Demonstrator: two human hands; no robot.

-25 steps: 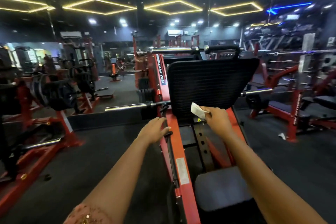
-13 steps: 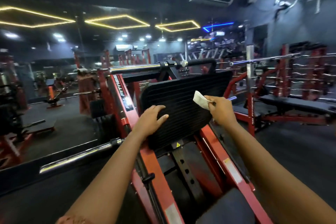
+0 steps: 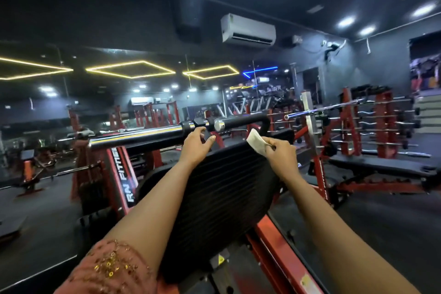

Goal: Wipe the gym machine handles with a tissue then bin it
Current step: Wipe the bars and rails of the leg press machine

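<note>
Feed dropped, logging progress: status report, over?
Left hand open at the black handle. Right hand pinches the tissue, off the handle. Nothing seen between.

Foot plate (image 3: pixel 226 186) sits centre, between the two forearms. Handle bar (image 3: pixel 238 122) runs across just above the plate's top edge, and a long bar (image 3: pixel 143 135) extends from it to the left. Left grip (image 3: pixel 195 145) is just under the handle bar. Right grip (image 3: pixel 281 157) is to its right, pinching the tissue (image 3: pixel 256 142), which sticks up near the handle bar's right end. Bench (image 3: pixel 381 167) lies right of the plate, with a rack (image 3: pixel 381 122) behind it. Air conditioner (image 3: pixel 248 31) is on the wall, high above.
</note>
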